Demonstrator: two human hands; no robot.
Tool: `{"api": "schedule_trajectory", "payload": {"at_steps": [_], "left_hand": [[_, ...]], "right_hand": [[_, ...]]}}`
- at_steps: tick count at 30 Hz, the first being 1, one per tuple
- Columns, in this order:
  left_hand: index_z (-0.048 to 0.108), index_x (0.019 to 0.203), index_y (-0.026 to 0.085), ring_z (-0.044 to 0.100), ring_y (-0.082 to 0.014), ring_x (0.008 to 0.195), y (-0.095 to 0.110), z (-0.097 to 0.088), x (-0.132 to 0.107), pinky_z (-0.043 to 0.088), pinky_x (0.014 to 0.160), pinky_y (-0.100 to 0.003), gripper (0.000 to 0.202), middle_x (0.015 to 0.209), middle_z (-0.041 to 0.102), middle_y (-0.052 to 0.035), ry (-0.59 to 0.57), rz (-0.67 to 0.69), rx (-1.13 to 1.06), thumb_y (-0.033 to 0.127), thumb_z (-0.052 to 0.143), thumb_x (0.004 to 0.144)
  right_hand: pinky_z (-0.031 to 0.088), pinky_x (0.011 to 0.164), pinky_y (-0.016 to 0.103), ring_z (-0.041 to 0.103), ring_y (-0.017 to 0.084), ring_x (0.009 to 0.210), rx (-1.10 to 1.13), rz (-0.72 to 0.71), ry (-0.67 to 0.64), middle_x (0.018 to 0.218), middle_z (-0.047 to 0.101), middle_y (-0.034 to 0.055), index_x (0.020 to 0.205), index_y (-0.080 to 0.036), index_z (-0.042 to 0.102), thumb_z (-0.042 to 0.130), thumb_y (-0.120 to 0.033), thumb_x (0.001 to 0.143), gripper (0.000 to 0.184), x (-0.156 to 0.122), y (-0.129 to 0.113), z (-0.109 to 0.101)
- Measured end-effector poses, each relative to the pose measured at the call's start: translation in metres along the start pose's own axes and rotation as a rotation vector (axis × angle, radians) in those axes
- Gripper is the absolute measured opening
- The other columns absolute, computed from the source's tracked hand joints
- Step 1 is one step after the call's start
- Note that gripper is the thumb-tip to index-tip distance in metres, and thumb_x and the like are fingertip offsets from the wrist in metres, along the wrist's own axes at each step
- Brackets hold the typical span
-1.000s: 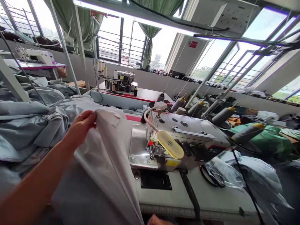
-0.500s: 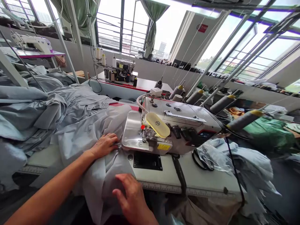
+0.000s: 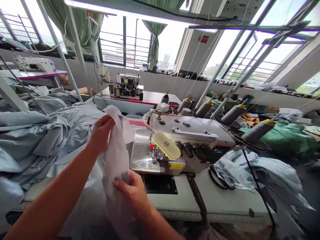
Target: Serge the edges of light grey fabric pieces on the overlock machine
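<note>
A light grey piece of fabric [image 3: 115, 156] hangs raised between my hands, left of the overlock sewing machine [image 3: 190, 130]. My left hand [image 3: 101, 131] is closed on its upper edge, with the fingertips partly behind the cloth. Lower down and closer to me, my right hand [image 3: 132, 190] pinches the same fabric between thumb and fingers. The machine's metal plate [image 3: 141, 155] lies just right of the cloth, apart from both hands. A yellow oval guard [image 3: 167, 145] covers part of the needle area.
Heaps of grey fabric [image 3: 50, 130] cover the left side. Cones of grey thread [image 3: 233, 114] stand behind the machine. A clear plastic bag [image 3: 235, 166] and more cloth lie at the right. A measuring tape [image 3: 225, 217] runs along the table's front edge.
My left hand has lifted the fabric up from the table. My right hand, open before, has closed on the cloth and moved slightly up and left. The view has shifted slightly.
</note>
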State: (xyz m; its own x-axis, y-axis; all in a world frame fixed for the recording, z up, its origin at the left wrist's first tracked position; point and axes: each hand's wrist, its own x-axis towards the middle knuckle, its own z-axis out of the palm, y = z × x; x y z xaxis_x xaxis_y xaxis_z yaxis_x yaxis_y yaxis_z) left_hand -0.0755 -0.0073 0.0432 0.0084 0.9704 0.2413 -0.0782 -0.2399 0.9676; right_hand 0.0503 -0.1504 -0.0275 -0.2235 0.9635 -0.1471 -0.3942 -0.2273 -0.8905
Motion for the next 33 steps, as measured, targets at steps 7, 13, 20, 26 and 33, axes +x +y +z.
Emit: {"api": "schedule_trajectory", "payload": {"at_steps": [7, 13, 20, 26, 33], "left_hand": [[0.069, 0.102, 0.023, 0.049, -0.0315, 0.120, -0.047, 0.051, -0.062, 0.024, 0.109, -0.054, 0.030, 0.118, 0.065, -0.0071, -0.326, 0.158, 0.540, 0.040, 0.061, 0.078], [0.062, 0.103, 0.019, 0.057, -0.0214, 0.103, -0.050, 0.044, -0.062, 0.040, 0.093, -0.036, 0.018, 0.105, 0.065, -0.0052, -0.453, 0.714, 0.935, 0.023, 0.050, 0.090], [0.058, 0.108, 0.016, 0.056, -0.0202, 0.091, -0.051, 0.048, -0.064, 0.040, 0.083, -0.033, 0.022, 0.096, 0.063, -0.0055, -0.559, 0.889, 0.994, 0.027, 0.044, 0.096], [0.056, 0.114, 0.008, 0.052, -0.0234, 0.110, -0.056, 0.051, -0.092, 0.037, 0.097, -0.035, 0.025, 0.113, 0.061, -0.0123, -0.591, 1.025, 0.929, 0.015, 0.041, 0.096], [0.062, 0.111, 0.011, 0.055, -0.0279, 0.108, -0.062, 0.070, -0.095, 0.041, 0.092, -0.039, 0.024, 0.113, 0.062, -0.0143, -0.530, 1.029, 1.031, 0.020, 0.047, 0.094]], "right_hand": [[0.029, 0.051, 0.022, 0.041, 0.011, 0.055, -0.096, 0.253, 0.024, 0.055, 0.050, -0.0021, 0.063, -0.015, 0.069, 0.082, -0.053, 0.055, 0.042, -0.084, 0.064, -0.082], [0.042, 0.073, 0.026, 0.057, 0.019, 0.081, -0.040, 0.172, -0.015, 0.085, 0.066, 0.0005, 0.104, -0.021, 0.071, 0.083, -0.034, 0.060, 0.048, -0.083, 0.050, -0.086], [0.035, 0.062, 0.024, 0.046, 0.013, 0.064, 0.109, 0.056, 0.245, 0.069, 0.055, -0.0009, 0.089, -0.015, 0.066, 0.079, -0.034, 0.062, 0.035, -0.040, 0.022, -0.073], [0.023, 0.052, 0.023, 0.031, 0.010, 0.056, 0.021, 0.125, 0.148, 0.056, 0.038, -0.0030, 0.058, -0.015, 0.054, 0.073, -0.035, 0.064, 0.028, -0.059, 0.048, -0.079], [0.028, 0.057, 0.023, 0.033, 0.012, 0.063, 0.002, 0.041, 0.188, 0.066, 0.043, -0.0011, 0.072, -0.014, 0.059, 0.065, -0.031, 0.072, 0.018, -0.062, 0.035, -0.092]]}}
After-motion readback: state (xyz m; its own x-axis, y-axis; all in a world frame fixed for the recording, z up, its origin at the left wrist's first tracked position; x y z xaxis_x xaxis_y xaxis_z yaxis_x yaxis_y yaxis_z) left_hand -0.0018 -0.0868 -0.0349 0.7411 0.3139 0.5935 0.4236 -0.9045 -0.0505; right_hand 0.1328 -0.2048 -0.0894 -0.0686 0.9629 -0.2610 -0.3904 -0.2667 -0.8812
